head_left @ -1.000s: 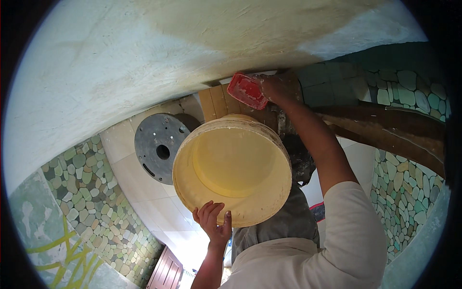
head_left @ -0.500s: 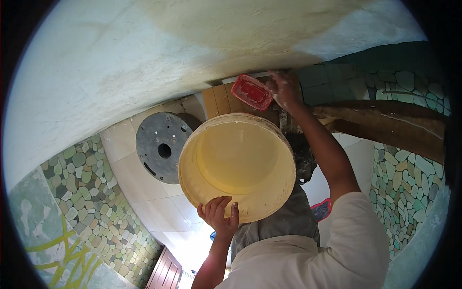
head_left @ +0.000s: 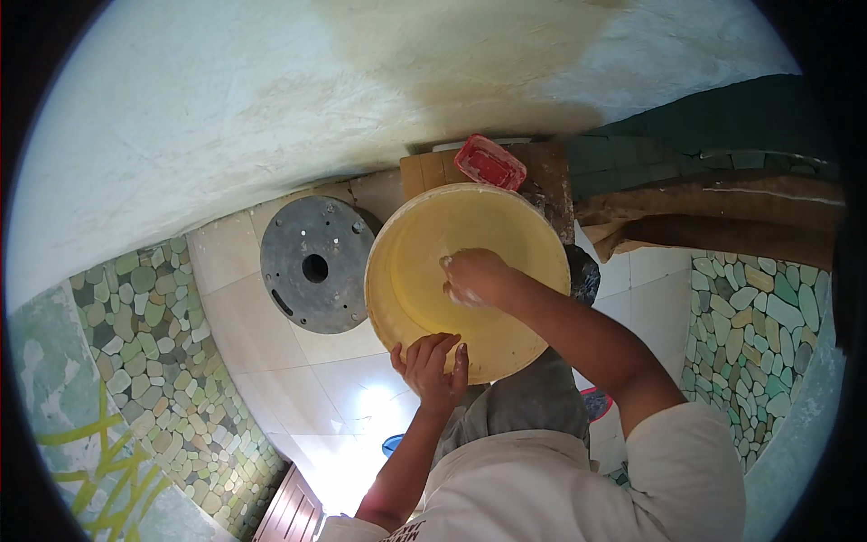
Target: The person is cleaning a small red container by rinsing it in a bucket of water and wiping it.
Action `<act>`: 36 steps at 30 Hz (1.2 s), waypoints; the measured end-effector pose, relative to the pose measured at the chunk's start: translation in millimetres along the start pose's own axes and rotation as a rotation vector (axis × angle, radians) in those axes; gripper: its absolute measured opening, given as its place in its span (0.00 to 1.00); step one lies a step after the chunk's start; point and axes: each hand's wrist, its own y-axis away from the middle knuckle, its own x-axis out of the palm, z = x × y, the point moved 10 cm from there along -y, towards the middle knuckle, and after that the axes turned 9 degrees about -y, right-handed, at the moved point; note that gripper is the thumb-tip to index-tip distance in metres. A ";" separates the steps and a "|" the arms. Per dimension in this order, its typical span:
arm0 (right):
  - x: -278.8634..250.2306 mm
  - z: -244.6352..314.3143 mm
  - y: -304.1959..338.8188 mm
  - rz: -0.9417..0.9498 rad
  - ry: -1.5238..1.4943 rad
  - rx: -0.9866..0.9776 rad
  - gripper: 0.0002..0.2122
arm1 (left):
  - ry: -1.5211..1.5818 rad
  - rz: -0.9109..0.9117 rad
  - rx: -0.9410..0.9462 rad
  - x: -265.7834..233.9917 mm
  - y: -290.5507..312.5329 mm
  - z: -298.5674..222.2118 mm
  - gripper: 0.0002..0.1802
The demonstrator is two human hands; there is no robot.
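Note:
A large pale yellow bucket (head_left: 397, 271) stands in front of me, its mouth tilted toward me and yellowish inside. My left hand (head_left: 431, 372) grips its near rim, fingers over the edge. Over the mouth of the bucket is my right hand (head_left: 474, 277), fingers curled in and smeared with white. Whatever those fingers may hold is hidden. Just beyond the far rim, a red rectangular plastic tub (head_left: 490, 164) with white residue sits on a brown wooden surface (head_left: 422, 170).
Left of the bucket is a grey round disc (head_left: 318, 265) with a centre hole. A plastered wall (head_left: 271, 108) with a damp patch rises ahead. A brown curved board (head_left: 713, 212) juts in from the right. Pebbled strips (head_left: 163, 361) flank the tiled floor (head_left: 271, 343).
My right hand has left the red tub and come back over the bucket, its fingers now curled. My left hand keeps its grip on the rim. The view has shifted slightly.

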 end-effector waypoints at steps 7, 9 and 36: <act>107.2 -189.1 -143.5 -0.161 0.208 0.299 0.16 | 0.054 -0.007 0.025 5.3 -3.8 -9.5 0.07; 117.3 -190.6 -133.5 -0.517 0.231 0.157 0.15 | 0.074 0.000 0.016 8.2 -2.7 -4.9 0.07; 93.1 -188.6 -90.7 -0.393 0.126 0.579 0.14 | -0.005 -0.026 0.007 -1.0 2.6 8.1 0.07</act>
